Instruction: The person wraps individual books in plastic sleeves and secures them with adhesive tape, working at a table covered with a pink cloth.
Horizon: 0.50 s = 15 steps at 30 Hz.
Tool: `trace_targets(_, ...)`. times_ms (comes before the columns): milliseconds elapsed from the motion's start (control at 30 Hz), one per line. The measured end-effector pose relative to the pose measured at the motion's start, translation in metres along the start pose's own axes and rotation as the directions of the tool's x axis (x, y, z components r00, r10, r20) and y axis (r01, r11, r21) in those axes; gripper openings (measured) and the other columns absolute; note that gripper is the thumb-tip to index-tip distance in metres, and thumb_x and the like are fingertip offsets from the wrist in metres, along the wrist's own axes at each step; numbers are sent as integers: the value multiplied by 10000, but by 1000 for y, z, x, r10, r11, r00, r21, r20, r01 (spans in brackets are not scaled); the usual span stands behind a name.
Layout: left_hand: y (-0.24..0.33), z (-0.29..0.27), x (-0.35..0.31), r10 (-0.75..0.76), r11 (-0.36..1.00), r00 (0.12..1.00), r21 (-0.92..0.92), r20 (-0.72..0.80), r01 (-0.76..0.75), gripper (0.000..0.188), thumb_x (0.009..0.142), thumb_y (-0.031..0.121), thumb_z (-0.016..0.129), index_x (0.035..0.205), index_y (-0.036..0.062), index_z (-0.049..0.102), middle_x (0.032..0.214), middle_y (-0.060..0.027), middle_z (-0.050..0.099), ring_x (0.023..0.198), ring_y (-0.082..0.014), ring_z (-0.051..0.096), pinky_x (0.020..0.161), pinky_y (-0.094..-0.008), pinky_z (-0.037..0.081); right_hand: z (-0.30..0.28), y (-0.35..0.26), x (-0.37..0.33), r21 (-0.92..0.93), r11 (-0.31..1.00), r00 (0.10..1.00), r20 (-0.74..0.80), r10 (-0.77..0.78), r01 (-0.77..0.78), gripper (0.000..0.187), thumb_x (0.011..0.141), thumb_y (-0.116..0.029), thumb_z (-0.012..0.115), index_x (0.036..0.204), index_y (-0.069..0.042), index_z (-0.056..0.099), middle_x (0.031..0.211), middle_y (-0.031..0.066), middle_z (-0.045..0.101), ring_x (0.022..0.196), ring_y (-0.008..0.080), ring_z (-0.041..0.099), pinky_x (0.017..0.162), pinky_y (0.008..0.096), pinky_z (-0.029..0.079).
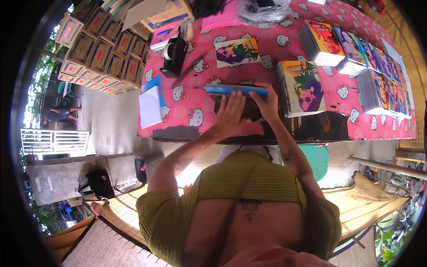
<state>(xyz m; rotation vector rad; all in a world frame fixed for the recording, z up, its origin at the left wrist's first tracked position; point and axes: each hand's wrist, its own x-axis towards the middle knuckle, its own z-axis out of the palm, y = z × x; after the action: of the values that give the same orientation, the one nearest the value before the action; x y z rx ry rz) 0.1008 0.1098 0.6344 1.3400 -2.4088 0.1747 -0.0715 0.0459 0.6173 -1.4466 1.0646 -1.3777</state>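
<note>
Near the front edge of the table, a blue spiral notebook (215, 90) is held nearly on edge, its coil along the top. My right hand (267, 103) grips its right end, thumb on the near side. Flat against the notebook's near side lies my left hand (230, 113), its fingers stretched out. Just beyond is a single notebook cover (238, 52) with a colourful printed figure. To the right of my right hand stands a stack of spiral notebooks (306, 89) with a similar cover. A white pad (150, 107) over a blue sheet (156, 83) lies at the left.
A black tape dispenser (175, 57) stands at the left, beside a dark thin strip (189, 71). More notebook stacks (322, 42) fill the right side. Clear plastic (264, 13) lies at the back. Cardboard boxes (100, 55) are piled beyond the table's left. The pink tablecloth (195, 95) has dark worn patches in front.
</note>
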Motion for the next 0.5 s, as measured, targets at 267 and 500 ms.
trace_targets(267,-10,3,19,-119,991,981,86,151,107,890,869,469,635,1493,-63,288,1575,-278,221,1479,-423,199,1144,-635,185,0,7,0,257,966,998,66,18,-34,282,903,-118,719,1142,-17,607,948,66,691,869,91,618,762,271,508)
trace_targets(500,-33,-3,60,-144,983,983,101,-116,156,858,905,485,564,1470,-104,296,1548,-336,224,1464,-473,203,1129,-665,176,-5,8,0,81,976,924,345,164,-204,290,948,-154,672,1188,7,647,1004,47,695,927,97,610,851,279,497)
